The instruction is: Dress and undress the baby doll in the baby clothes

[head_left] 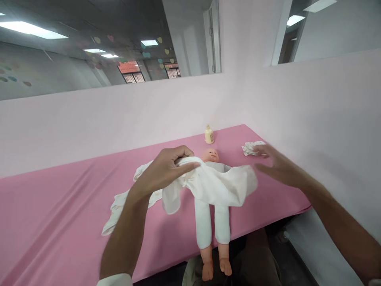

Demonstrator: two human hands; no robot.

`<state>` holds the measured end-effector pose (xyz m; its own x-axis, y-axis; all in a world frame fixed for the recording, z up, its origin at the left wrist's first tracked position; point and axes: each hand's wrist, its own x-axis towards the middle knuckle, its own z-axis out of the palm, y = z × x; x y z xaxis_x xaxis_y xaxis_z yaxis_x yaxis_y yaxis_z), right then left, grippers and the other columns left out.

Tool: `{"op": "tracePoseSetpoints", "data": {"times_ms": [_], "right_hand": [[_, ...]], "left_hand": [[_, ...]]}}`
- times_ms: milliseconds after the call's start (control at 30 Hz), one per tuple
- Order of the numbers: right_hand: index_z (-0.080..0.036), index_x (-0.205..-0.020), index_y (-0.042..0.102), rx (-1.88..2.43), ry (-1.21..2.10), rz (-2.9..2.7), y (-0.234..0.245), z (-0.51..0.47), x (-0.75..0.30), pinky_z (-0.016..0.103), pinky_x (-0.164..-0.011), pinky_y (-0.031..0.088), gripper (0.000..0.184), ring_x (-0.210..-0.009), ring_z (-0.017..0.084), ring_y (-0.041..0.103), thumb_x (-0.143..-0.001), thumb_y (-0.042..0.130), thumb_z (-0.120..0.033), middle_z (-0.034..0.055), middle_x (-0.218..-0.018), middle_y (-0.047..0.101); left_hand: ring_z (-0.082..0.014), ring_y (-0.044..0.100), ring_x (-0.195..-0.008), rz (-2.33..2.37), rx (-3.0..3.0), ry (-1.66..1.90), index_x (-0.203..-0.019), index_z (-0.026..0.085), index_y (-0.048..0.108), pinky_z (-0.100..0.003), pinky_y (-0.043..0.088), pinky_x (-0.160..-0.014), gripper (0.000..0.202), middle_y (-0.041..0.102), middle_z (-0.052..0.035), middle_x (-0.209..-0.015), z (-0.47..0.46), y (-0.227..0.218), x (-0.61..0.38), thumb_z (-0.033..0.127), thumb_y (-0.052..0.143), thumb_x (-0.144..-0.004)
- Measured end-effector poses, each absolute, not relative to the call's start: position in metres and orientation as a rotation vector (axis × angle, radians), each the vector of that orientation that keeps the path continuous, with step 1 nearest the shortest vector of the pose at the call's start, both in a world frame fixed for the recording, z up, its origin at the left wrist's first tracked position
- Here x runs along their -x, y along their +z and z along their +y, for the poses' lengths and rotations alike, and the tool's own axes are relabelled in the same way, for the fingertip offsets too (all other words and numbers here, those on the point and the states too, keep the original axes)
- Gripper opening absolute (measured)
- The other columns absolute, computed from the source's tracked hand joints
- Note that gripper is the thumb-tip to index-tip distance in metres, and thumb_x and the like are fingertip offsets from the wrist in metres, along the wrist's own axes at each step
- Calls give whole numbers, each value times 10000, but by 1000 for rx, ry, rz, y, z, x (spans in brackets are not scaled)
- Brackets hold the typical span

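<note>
Item: plastic baby doll (210, 155), supine on pink-clothed counter (59, 206), feet past the near edge. Soft white cotton garment (220, 186) over torso: left hand (166, 169) pinched on its shoulder; right hand (275, 165) spread, empty. Handling: lift fabric loosely, steady the torso

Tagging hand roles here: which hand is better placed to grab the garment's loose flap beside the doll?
Probably right. The right hand is open and free beside the flap; the left hand is busy pinching the garment near the neck of the doll.
</note>
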<state>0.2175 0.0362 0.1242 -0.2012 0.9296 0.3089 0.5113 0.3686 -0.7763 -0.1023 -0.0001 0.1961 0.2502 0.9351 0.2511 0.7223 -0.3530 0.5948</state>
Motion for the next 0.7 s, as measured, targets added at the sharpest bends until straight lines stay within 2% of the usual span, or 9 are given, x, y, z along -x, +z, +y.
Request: {"op": "tracePoseSetpoints", "data": {"times_ms": [67,133,167,233,300,333,433,533,700], "right_hand": [[-298,-1301,548,1080,800,-2030,119,28,-193,378,-848,495,613,-1188,299,532,-728,720,-435,79,-1326,568],[-317,-1331,534,856,932,-2183,115,22,-168,375,-891,487,657,-1209,289,521,-719,738,-438,55,-1324,576],[-310,-1315,551,776,970,-2229,114,20,-158,359,-875,492,646,-1159,274,551,-712,747,-434,51,-1271,609],[-279,-1188,633,692,1056,-2301,111,22,-143,310,-759,501,493,-939,219,616,-732,732,-438,31,-1052,676],[-236,-972,678,695,1155,-2316,107,28,-138,262,-613,455,279,-713,155,573,-796,667,-452,0,-818,643],[-218,-882,667,719,1193,-2288,105,31,-138,248,-575,423,247,-661,135,535,-831,624,-456,-10,-756,606],[-189,-788,619,831,1214,-2102,101,41,-147,235,-551,372,291,-643,117,482,-877,558,-458,-11,-721,548],[-180,-771,607,881,1222,-2015,103,44,-157,242,-551,367,302,-638,118,479,-870,569,-462,-8,-700,537],[-210,-801,639,977,1043,-2090,108,31,-164,281,-621,413,228,-715,156,548,-897,516,-377,14,-777,631]], "left_hand": [[-122,551,-635,1426,-2268,692,-828,188,636,-197,395,-537,280,647,-8,-757,-4,194,94,463,585,-830],[-112,524,-611,1330,-2404,575,-819,195,632,-206,380,-556,227,629,9,-728,-9,193,87,409,563,-851],[-111,514,-609,1294,-2475,529,-811,198,625,-212,373,-570,201,617,15,-713,-12,193,84,381,555,-855],[-120,512,-635,1276,-2597,466,-799,202,610,-225,360,-596,182,603,18,-710,-16,194,83,356,536,-861],[-136,522,-676,1348,-2670,462,-803,203,600,-238,346,-609,198,605,6,-747,-17,194,88,359,504,-878],[-142,526,-695,1404,-2688,482,-810,202,598,-243,342,-613,212,609,-2,-772,-17,193,92,367,490,-888],[-145,522,-699,1540,-2675,579,-793,194,583,-248,336,-617,249,609,-9,-789,-13,186,107,415,514,-885],[-137,499,-645,1608,-2599,627,-710,191,544,-244,324,-596,332,582,7,-701,-11,178,119,493,568,-846],[-138,505,-624,1593,-2571,570,-705,196,594,-242,328,-578,367,604,-6,-687,-18,171,128,513,517,-872]]}}
